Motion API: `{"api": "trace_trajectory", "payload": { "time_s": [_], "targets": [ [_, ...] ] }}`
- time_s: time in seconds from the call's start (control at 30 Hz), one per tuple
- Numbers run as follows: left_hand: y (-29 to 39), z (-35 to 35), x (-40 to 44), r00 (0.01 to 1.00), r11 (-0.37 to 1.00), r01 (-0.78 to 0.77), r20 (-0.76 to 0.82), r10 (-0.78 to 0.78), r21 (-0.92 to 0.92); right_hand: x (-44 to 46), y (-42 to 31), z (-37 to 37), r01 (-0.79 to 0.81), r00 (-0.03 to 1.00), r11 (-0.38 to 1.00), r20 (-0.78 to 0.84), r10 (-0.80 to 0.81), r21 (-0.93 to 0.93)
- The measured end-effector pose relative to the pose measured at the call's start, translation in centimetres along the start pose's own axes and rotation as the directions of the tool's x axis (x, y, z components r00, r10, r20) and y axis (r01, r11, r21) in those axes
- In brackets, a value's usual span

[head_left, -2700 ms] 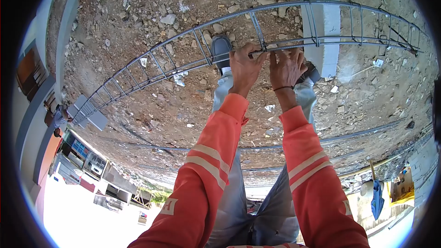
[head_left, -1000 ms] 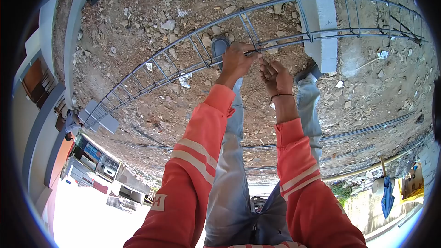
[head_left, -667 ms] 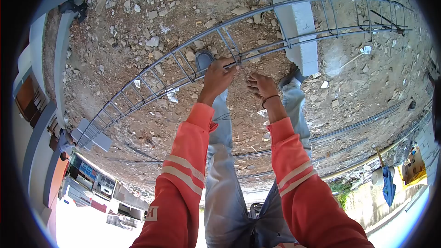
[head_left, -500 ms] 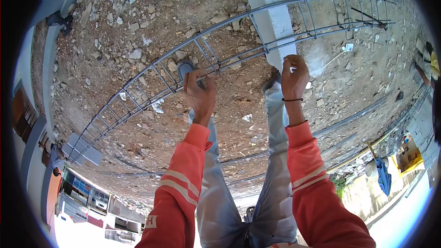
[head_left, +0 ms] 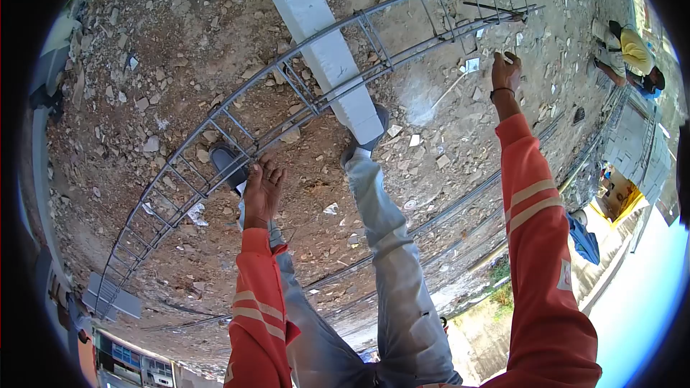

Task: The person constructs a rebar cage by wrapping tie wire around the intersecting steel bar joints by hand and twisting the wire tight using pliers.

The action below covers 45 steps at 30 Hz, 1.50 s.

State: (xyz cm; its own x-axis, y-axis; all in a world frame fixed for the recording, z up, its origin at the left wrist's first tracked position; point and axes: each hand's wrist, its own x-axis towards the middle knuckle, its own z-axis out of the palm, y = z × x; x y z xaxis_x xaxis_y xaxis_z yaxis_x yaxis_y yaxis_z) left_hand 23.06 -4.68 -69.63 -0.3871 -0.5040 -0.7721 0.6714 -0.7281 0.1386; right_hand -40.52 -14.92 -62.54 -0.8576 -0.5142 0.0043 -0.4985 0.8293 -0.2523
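Observation:
A long steel rebar cage (head_left: 228, 121), made of parallel bars tied with stirrups, curves across the view. My left hand (head_left: 264, 188) is beside its near bar, fingers half bent and apart, with nothing visible in them; contact with the bar is hard to tell. My right hand (head_left: 506, 73), with a dark band at the wrist, reaches out near the cage's right end. Its fingers are bent with a gap at the tips, and I see nothing held. Short loose bars (head_left: 496, 9) lie within that end. A pale concrete beam (head_left: 316, 18) passes under the cage.
Stones and rubble cover the dirt ground (head_left: 180, 43). Long thin bars (head_left: 460, 205) lie behind my legs. A person in a yellow top (head_left: 635, 50) is at the far right. A flat grey panel (head_left: 115, 296) lies beneath the cage's left end.
The view has swung to the right, so the cage and beam sit further left. My right hand has stretched out toward the cage's right end. My left hand's fingers have loosened beside the near bar.

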Motion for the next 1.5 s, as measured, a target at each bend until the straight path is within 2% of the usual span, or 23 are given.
{"api": "trace_trajectory", "payload": {
  "time_s": [0.2,0.37,0.43,0.47,0.5,0.53,0.57,0.63,0.77,0.93,0.97,1.0,1.03,1.1,1.17,1.23,1.27,1.3,1.33,1.37,1.43,1.47,1.5],
  "targets": [
    [1.1,1.0,-0.6,0.998,0.987,-0.019,-0.064,0.029,0.162,12.7,5.8,0.5,-0.041,0.991,0.994,0.129,0.028,0.101],
    [0.9,0.7,-0.7,0.975,0.937,-0.112,-0.144,0.167,0.332,15.9,3.6,1.3,-0.286,0.943,0.897,0.267,0.200,0.338],
    [0.8,2.4,-1.0,0.888,0.838,-0.081,-0.343,0.306,0.539,16.6,3.0,1.5,-0.338,0.923,0.853,0.315,0.219,0.399],
    [1.1,3.4,-1.2,0.882,0.835,-0.079,-0.352,0.313,0.545,16.8,2.6,1.5,-0.378,0.890,0.811,0.417,0.186,0.446],
    [1.6,4.7,-1.4,0.837,0.751,-0.004,-0.409,0.364,0.660,16.7,2.4,1.8,-0.422,0.848,0.766,0.511,0.144,0.485],
    [1.8,5.6,-1.2,0.785,0.655,0.081,-0.453,0.423,0.751,17.1,2.7,2.6,-0.439,0.857,0.749,0.481,0.184,0.496],
    [1.6,6.3,-1.0,0.775,0.652,0.082,-0.459,0.434,0.754,17.5,3.0,2.8,-0.444,0.851,0.745,0.493,0.178,0.498],
    [1.5,7.3,-0.9,0.747,0.482,0.125,-0.403,0.529,0.867,18.3,3.9,3.8,-0.465,0.865,0.712,0.442,0.239,0.526],
    [0.0,6.6,-0.4,0.620,0.168,0.257,-0.295,0.727,0.952,18.5,4.7,3.9,-0.367,0.922,0.663,0.351,0.165,0.653],
    [-2.0,8.8,-0.3,0.526,0.283,0.182,-0.336,0.781,0.942,21.1,5.8,2.9,-0.239,0.967,0.594,0.241,0.078,0.768],
    [-2.4,6.8,-0.1,0.563,0.410,0.062,-0.371,0.739,0.910,24.0,7.5,2.7,-0.209,0.962,0.515,0.268,-0.043,0.831],
    [-2.7,5.6,-0.2,0.606,0.531,-0.054,-0.395,0.691,0.845,22.7,4.4,0.0,-0.230,0.956,0.533,0.293,-0.034,0.814],
    [-2.9,5.9,-0.5,0.603,0.531,-0.046,-0.400,0.690,0.846,30.4,10.9,1.2,-0.115,0.895,0.575,0.336,-0.294,0.810],
    [-2.9,6.8,-1.0,0.629,0.729,-0.170,-0.496,0.598,0.663,27.4,5.7,-5.1,-0.256,0.946,0.343,0.307,-0.105,0.904],
    [-2.0,5.0,-2.0,0.664,0.738,-0.097,-0.509,0.548,0.668,25.2,1.2,-10.8,-0.313,0.949,0.099,0.315,-0.012,0.945],
    [-0.9,3.9,-2.6,0.430,0.273,0.199,-0.335,0.838,0.941,23.1,-2.1,-15.0,-0.360,0.932,-0.022,0.361,0.038,0.933],
    [0.2,4.5,-2.8,0.434,0.282,0.191,-0.339,0.835,0.940,20.6,-3.8,-16.8,-0.352,0.935,-0.015,0.352,0.032,0.936],
    [1.8,5.9,-3.1,0.432,0.167,0.175,-0.228,0.873,0.970,17.2,-5.4,-18.2,-0.517,0.829,0.047,0.514,-0.219,0.855],
    [3.3,7.3,-3.1,0.423,0.051,0.159,-0.114,0.899,0.986,14.6,-5.8,-19.1,-0.645,0.634,0.154,0.636,-0.441,0.749],
    [4.5,8.1,-2.8,0.421,0.062,0.153,-0.122,0.899,0.986,20.4,2.7,-18.1,-0.502,0.685,0.414,0.641,-0.345,0.760],
    [6.9,8.7,-0.6,0.560,-0.054,0.090,-0.005,0.829,0.995,2.1,-7.4,-17.6,-0.748,0.347,0.341,0.774,-0.529,0.569],
    [7.6,6.9,1.4,0.649,-0.118,0.057,0.053,0.759,0.991,-5.1,-10.0,-17.0,-0.742,0.297,0.458,0.852,-0.431,0.490],
    [8.2,5.2,3.4,0.727,-0.180,0.016,0.112,0.677,0.984,-11.0,-12.2,-16.0,-0.788,0.118,0.514,0.903,-0.414,0.339]
  ]
}}
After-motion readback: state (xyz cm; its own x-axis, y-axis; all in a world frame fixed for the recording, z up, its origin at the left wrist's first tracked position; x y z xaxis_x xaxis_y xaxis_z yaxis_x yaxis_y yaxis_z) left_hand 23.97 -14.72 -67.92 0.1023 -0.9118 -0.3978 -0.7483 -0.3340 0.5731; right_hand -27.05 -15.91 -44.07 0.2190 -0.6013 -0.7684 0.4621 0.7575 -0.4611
